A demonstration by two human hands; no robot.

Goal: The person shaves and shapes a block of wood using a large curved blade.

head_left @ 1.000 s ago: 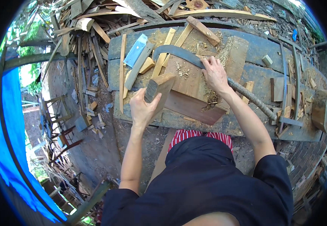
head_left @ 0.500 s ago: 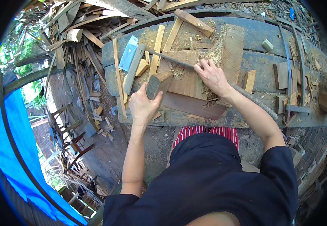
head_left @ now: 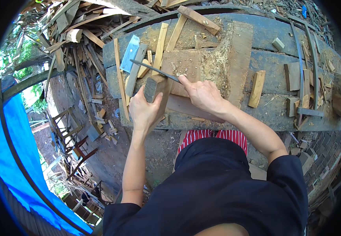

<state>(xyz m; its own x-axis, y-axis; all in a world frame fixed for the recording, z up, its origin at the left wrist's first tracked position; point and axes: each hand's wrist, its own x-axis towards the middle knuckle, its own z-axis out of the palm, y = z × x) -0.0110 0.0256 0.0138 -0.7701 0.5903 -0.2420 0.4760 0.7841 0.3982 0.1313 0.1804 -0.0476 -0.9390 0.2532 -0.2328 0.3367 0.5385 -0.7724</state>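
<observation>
My left hand (head_left: 142, 112) is wrapped round a thick wooden block (head_left: 155, 88), its grey sawn end facing up. The block stands tilted at the near edge of the bench. My right hand (head_left: 204, 95) grips a long-handled knife whose dark narrow blade (head_left: 150, 68) points to the left. The blade lies across the block's upper far edge and seems to touch it; the handle is hidden by my hand and forearm. Beyond both hands, a larger board (head_left: 241, 51) and a wide wooden piece (head_left: 178, 65) lie on the bench, strewn with shavings.
The weathered bench (head_left: 270, 63) carries thin sticks (head_left: 160, 45), a blue packet (head_left: 130, 53), a grey strip (head_left: 136, 69) and a short yellowish block (head_left: 256, 88). At the right are blocks (head_left: 292, 76) and a metal blade-like strip (head_left: 297, 51). Scrap wood (head_left: 88, 35) is heaped at far left.
My right hand has moved left and nearer with the knife, bringing the blade across the block. The left hand has shifted slightly left and nearer, tilting the block so its long side shows.
</observation>
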